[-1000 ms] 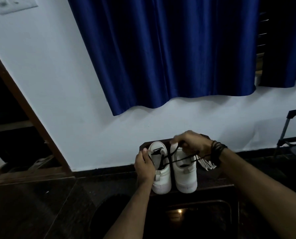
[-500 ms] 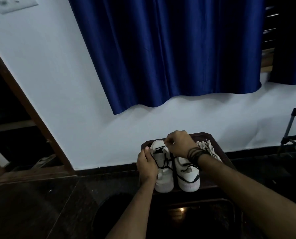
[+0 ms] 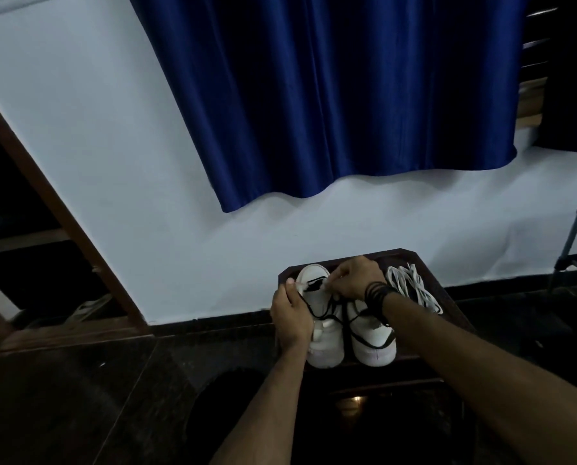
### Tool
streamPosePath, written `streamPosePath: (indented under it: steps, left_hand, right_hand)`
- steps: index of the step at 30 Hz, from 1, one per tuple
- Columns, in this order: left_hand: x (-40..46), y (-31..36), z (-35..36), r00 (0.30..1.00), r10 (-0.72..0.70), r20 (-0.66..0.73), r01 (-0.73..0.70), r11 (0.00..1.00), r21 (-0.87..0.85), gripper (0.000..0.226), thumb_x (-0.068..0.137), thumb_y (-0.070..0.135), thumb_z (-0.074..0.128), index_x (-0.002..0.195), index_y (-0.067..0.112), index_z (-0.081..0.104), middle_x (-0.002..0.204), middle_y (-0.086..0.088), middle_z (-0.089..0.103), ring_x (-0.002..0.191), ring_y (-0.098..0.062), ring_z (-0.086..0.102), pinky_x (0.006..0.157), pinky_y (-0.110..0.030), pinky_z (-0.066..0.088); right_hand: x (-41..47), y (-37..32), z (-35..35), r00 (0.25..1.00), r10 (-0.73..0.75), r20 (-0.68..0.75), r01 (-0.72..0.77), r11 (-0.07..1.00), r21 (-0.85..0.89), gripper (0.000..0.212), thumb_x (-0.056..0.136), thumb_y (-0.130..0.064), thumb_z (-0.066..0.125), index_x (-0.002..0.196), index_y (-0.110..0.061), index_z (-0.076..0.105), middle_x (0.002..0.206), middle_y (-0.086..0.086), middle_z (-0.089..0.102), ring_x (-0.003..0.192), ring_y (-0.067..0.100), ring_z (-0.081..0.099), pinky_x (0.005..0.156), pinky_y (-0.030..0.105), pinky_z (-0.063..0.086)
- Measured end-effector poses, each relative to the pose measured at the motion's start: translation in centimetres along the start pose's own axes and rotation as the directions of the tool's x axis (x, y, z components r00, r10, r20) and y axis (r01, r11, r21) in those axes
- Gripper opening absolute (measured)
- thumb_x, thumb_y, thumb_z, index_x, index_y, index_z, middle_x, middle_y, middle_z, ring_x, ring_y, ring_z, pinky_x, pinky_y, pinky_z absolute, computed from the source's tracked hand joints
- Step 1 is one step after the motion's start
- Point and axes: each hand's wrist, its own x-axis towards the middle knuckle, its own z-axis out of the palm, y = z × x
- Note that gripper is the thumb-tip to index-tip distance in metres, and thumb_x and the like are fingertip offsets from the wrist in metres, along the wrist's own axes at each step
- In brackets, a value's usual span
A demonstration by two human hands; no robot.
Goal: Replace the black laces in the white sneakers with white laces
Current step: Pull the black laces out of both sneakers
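My left hand (image 3: pixel 292 317) grips left sneaker (image 3: pixel 320 317); right hand (image 3: pixel 356 278) pinches black lace (image 3: pixel 347 317) at its top eyelets. White laces (image 3: pixel 411 286) right of sneakers.

right sneaker (image 3: pixel 374 344) heel: lying hidden under the right hand (image 3: pixel 356 280).
left sneaker (image 3: pixel 322 317) outer side: sitting covered by the left hand (image 3: pixel 292 318).
right fingertips: blurring; grip on the black lace (image 3: pixel 324 312) unclear.
forearms: running off the bottom edge.
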Motion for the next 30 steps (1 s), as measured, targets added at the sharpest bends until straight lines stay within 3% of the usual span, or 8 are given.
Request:
streamPosePath:
  steps: [5, 10, 13, 16, 22, 25, 28, 30]
  left_hand:
    - [0.0, -0.1, 0.1, 1.000, -0.020, -0.004, 0.020, 1.000, -0.015, 0.044, 0.106, 0.034, 0.040, 0.098, -0.001, 0.065, 0.093, -0.016, 0.068, 0.091, -0.032, 0.062, 0.077, -0.036, 0.047]
    - [-0.2, 0.2, 0.0, 1.000, 0.015, -0.004, -0.015, 1.000, 0.004, 0.039, 0.106, 0.031, 0.041, 0.083, 0.004, 0.059, 0.085, -0.014, 0.065, 0.082, -0.031, 0.058, 0.069, -0.031, 0.039]
    - [-0.2, 0.2, -0.1, 1.000, 0.029, 0.000, -0.029, 0.999, 0.023, 0.038, 0.106, 0.029, 0.040, 0.083, 0.007, 0.060, 0.088, -0.011, 0.066, 0.082, -0.026, 0.058, 0.070, -0.030, 0.038]
    - [-0.3, 0.4, -0.2, 1.000, 0.029, 0.006, -0.029, 0.999, 0.028, 0.034, 0.106, 0.028, 0.040, 0.077, 0.016, 0.051, 0.086, -0.015, 0.064, 0.079, -0.026, 0.054, 0.068, -0.030, 0.035]
    - [-0.3, 0.4, -0.2, 1.000, 0.027, 0.013, -0.028, 0.999, 0.040, 0.034, 0.106, 0.029, 0.040, 0.077, 0.015, 0.050, 0.085, -0.017, 0.062, 0.078, -0.027, 0.052, 0.068, -0.031, 0.035]
    - [-0.1, 0.2, -0.1, 0.999, 0.032, 0.010, -0.032, 0.998, 0.047, 0.034, 0.106, 0.030, 0.040, 0.077, 0.015, 0.051, 0.084, -0.015, 0.062, 0.079, -0.030, 0.055, 0.069, -0.035, 0.040]
    - [0.0, 0.1, -0.1, 0.999, 0.029, 0.016, -0.030, 0.998, 0.050, 0.036, 0.106, 0.031, 0.040, 0.076, 0.014, 0.051, 0.081, -0.012, 0.061, 0.080, -0.032, 0.057, 0.071, -0.038, 0.043]
    - [0.1, 0.0, -0.1, 0.999, 0.034, 0.008, -0.034, 0.998, 0.057, 0.038, 0.106, 0.031, 0.040, 0.081, 0.008, 0.056, 0.084, -0.014, 0.063, 0.082, -0.033, 0.058, 0.072, -0.038, 0.044]
  right_hand:
    - [0.7, 0.2, -0.2, 0.998, 0.017, 0.061, -0.022, 0.996, 0.081, 0.004, 0.069, -0.026, 0.081, 0.068, -0.022, 0.079, 0.067, -0.002, 0.074, 0.062, 0.011, 0.066, 0.076, 0.038, 0.062]
    - [1.2, 0.2, -0.1, 0.981, -0.163, 0.106, 0.180, 0.967, -0.180, 0.016, 0.077, -0.014, 0.074, 0.081, -0.030, 0.079, 0.085, -0.006, 0.076, 0.079, 0.010, 0.070, 0.084, 0.031, 0.059]
    - [1.1, -0.5, -0.1, 0.923, -0.356, 0.147, 0.384, 0.818, -0.429, 0.020, 0.082, -0.020, 0.066, 0.094, -0.033, 0.076, 0.103, 0.002, 0.071, 0.096, 0.021, 0.068, 0.084, 0.028, 0.054]
    - [1.1, -1.0, -0.4, 0.847, -0.477, 0.233, 0.519, 0.653, -0.552, 0.022, 0.087, -0.020, 0.062, 0.099, -0.034, 0.073, 0.107, 0.003, 0.067, 0.100, 0.023, 0.064, 0.075, 0.026, 0.043]
    - [1.7, -0.4, -0.6, 0.781, -0.511, 0.359, 0.615, 0.527, -0.586, 0.014, 0.090, -0.025, 0.057, 0.097, -0.033, 0.066, 0.100, 0.003, 0.068, 0.096, 0.028, 0.062, 0.077, 0.029, 0.044]
    - [1.9, -0.4, -0.6, 0.711, -0.519, 0.475, 0.685, 0.357, -0.635, 0.012, 0.097, -0.028, 0.047, 0.102, -0.029, 0.056, 0.096, 0.005, 0.065, 0.090, 0.028, 0.060, 0.088, 0.036, 0.043]
    - [1.7, -0.8, -0.2, 0.663, -0.540, 0.519, 0.697, 0.191, -0.691, 0.017, 0.099, -0.028, 0.041, 0.113, -0.024, 0.049, 0.102, 0.004, 0.066, 0.093, 0.026, 0.061, 0.087, 0.036, 0.035]
    - [1.8, -0.6, -0.3, 0.701, -0.535, 0.473, 0.666, 0.252, -0.702, 0.019, 0.096, -0.025, 0.044, 0.115, -0.023, 0.047, 0.107, 0.008, 0.066, 0.098, 0.028, 0.061, 0.086, 0.037, 0.034]
